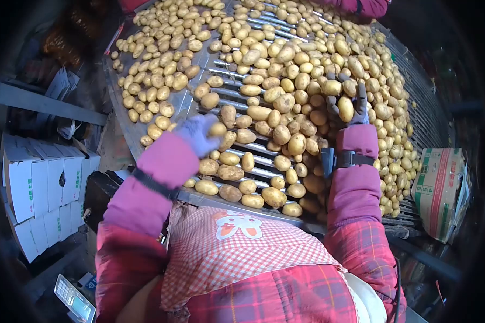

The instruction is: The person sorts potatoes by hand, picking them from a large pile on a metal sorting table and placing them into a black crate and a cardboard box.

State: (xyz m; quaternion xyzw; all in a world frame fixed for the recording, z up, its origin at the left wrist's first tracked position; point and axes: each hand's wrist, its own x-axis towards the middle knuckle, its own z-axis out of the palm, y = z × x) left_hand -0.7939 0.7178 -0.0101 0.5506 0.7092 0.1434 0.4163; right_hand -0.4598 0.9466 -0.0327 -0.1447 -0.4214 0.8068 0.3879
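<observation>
Many potatoes [275, 113] cover a sorting table of metal rollers [226, 81]. My left hand [198, 134], in a pale purple glove and slightly blurred, is closed around a potato [217, 129] at the left side of the rollers. My right hand [355, 102], in a dark glove, lies palm up among the potatoes on the right. Its fingers are spread and partly curled around a few potatoes, one of them an upright potato [345, 109] against the palm. Other potatoes hide part of these fingers.
More potatoes lie on a flat metal sheet [186, 105] at the left. A co-worker's sleeve [369, 7] reaches in at the top. White boxes [43, 183] stand at far left, a printed carton [439, 188] at right. A device with a screen [74, 299] is at lower left.
</observation>
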